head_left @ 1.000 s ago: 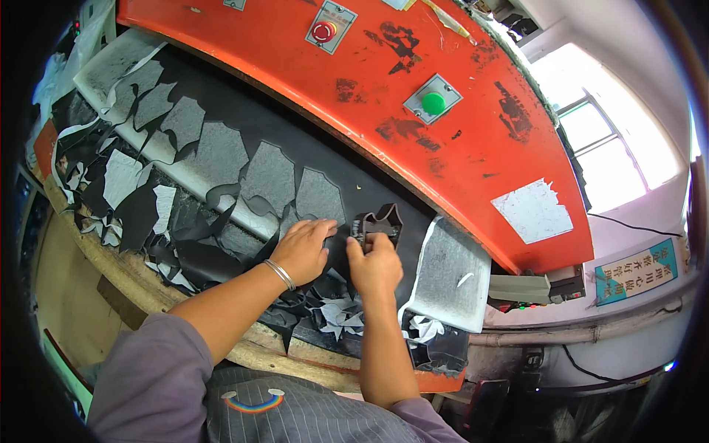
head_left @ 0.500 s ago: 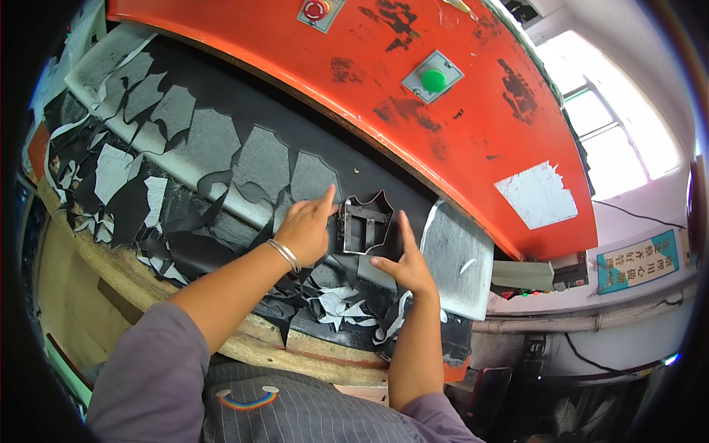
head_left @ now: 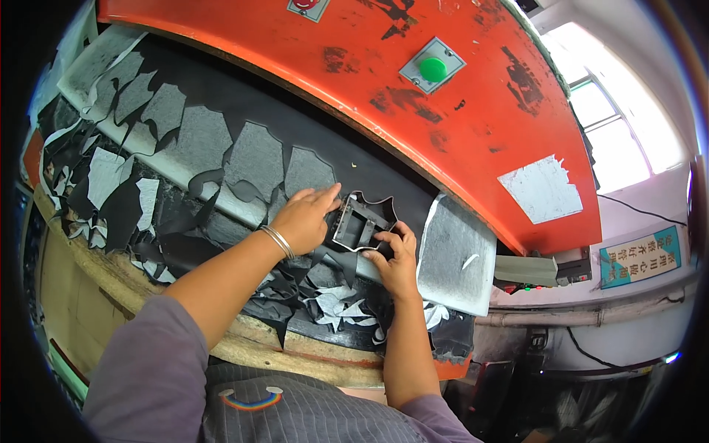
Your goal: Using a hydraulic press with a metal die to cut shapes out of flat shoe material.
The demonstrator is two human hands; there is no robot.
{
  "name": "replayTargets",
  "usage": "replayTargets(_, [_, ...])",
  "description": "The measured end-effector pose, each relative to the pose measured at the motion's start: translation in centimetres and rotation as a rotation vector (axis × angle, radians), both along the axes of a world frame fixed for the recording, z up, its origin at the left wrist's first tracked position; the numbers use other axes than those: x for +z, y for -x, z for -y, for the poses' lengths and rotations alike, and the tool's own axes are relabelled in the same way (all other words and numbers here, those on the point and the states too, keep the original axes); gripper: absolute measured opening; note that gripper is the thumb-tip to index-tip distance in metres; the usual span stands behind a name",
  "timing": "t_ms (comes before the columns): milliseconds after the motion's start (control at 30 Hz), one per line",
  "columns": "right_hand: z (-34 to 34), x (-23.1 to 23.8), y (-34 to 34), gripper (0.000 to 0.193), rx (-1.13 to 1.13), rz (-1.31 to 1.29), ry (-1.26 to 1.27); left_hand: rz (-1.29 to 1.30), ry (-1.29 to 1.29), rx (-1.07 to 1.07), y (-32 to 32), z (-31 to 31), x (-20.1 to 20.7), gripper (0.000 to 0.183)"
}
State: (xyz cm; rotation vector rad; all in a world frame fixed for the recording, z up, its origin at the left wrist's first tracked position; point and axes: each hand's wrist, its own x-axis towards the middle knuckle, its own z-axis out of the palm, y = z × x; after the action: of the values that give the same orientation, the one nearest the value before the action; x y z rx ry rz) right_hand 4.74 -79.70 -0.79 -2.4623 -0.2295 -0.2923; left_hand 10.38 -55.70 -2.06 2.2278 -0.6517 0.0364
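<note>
A metal cutting die (head_left: 363, 221) with an open outlined frame and inner crossbars rests, slightly turned, on a black sheet of leather-like material (head_left: 295, 111). My right hand (head_left: 397, 260) grips its lower right edge, thumb at the near side and fingers curled over the right wall. My left hand (head_left: 304, 221) lies beside the die's left wall with fingers stretched out, the fingertips at or very close to it; contact is hard to tell. Left of the die, a row of cut-out openings in the sheet shows grey surface (head_left: 255, 156) beneath.
A red machine beam (head_left: 473, 148) with a green push button (head_left: 433, 70) spans the far side. A pale cutting board (head_left: 458, 258) lies under the sheet. Black and white scraps (head_left: 336, 304) hang along the near edge, above a worn wooden rail (head_left: 244, 341).
The die has turned a little clockwise. My right hand has closed from spread fingers onto its right edge. My left hand stays beside it, and the view has shifted slightly.
</note>
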Motion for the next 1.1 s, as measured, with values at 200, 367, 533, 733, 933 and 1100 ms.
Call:
replayTargets(200, [0.0,-0.7,0.3,0.044,0.016,0.062,0.092,0.018,0.237,0.046,0.2,-0.7,-0.7,0.067])
replayTargets(367, [-0.4,-1.3,0.4,0.044,0.007,0.072,0.121,0.028,0.345,0.065,0.2,-1.3,-1.2,0.06])
replayTargets(533, [-0.1,-0.9,0.1,0.043,0.001,0.011,0.157,0.048,0.315,0.022,-0.3,-1.1,-1.4,0.06])
replayTargets(733, [-4.2,6.7,-4.8,0.033,0.343,0.216,0.466,0.025,0.323,0.045,-0.7,-1.2,-1.6,0.061])
replayTargets(933, [-6.5,6.8,-9.7,0.026,0.749,0.069,0.654,0.025,0.361,0.063,-0.9,-1.0,-1.0,0.064])
replayTargets(1100, [-6.1,7.6,-10.8,0.015,0.671,0.073,0.622,0.01,0.347,0.056,-1.1,-2.1,-1.5,0.068])
